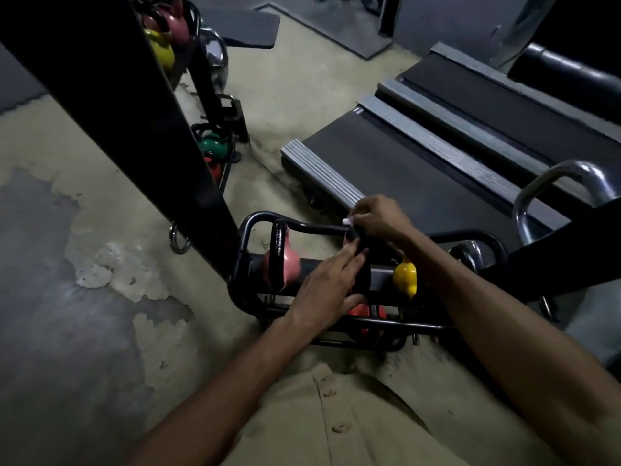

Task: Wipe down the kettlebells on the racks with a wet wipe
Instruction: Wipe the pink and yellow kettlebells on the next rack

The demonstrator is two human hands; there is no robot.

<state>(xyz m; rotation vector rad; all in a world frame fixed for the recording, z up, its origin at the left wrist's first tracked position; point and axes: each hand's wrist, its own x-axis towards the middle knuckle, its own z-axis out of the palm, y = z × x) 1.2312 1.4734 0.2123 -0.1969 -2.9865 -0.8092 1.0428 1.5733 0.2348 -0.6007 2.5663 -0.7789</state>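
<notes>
On the low rack [420, 326], left hand [331, 284] lies flat, fingers straight, steadying the middle kettlebell [362, 279] by its black handle. Beyond it, right hand [378, 218] pinches the wet wipe [346, 222] at the handle top. Handle wipe looks in hand; next move calls for strokes down onto the body.

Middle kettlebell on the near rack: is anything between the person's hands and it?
Nothing visible is. The right hand pinches the white wipe at the top of the black handle of the middle kettlebell, and the left hand lies against it. The pink kettlebell and yellow kettlebell stand to either side.
</notes>
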